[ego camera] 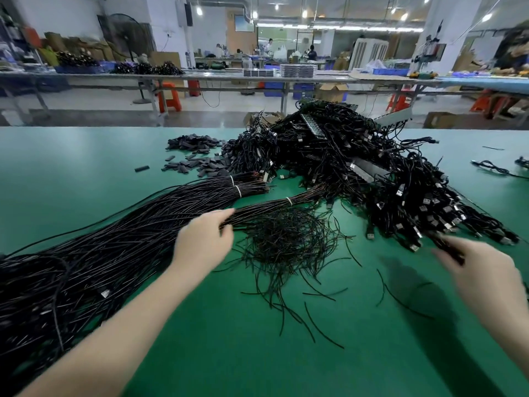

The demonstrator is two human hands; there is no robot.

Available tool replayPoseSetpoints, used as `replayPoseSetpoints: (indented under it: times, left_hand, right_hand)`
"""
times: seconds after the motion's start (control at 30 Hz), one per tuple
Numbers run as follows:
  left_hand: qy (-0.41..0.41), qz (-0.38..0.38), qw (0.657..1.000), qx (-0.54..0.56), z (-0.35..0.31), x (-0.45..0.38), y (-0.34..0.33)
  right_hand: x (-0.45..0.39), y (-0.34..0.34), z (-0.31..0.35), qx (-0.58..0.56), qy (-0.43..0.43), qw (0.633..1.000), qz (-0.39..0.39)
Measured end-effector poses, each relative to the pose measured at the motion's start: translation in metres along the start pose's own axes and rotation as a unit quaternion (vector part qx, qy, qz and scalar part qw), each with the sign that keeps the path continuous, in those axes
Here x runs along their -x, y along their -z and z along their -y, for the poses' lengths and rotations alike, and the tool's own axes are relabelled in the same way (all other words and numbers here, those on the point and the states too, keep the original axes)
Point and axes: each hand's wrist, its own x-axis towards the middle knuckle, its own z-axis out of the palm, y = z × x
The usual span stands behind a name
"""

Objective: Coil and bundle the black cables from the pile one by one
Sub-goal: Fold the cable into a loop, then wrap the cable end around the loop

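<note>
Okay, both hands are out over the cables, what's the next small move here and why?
Probably draw one cable free with the left hand: its fingers already pinch strands at the near end of the tied cable bundle. The right hand holds something dark, blurred, beside the pile of finished cables.

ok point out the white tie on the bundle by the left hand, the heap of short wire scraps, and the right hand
white tie [288, 201], head view, on the band around the bundle
wire scraps [283, 236], head view, middle of the heap
right hand [483, 270], head view, back of the hand
</note>
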Motion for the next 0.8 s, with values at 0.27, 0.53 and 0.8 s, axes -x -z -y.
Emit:
replayPoseSetpoints:
  times: [0.27, 0.53, 0.8]
  left_hand:
    - [0.112, 0.059, 0.963, -0.239, 0.106, -0.02, 0.016]
    - [0.131, 0.005, 0.99, -0.054, 0.098, -0.039, 0.056]
    - [-0.019, -0.119, 0.989, 0.083, 0.035, -0.044, 0.112]
  right_hand:
    - [0.028, -0.008, -0.039, 0.17, -0.014, 0.983, 0.06]
    - [0.04, -0.011, -0.001, 0.096, 0.027, 0.993, 0.066]
    - [0.031, 0.011, 0.166, -0.186, 0.198, 0.96, 0.067]
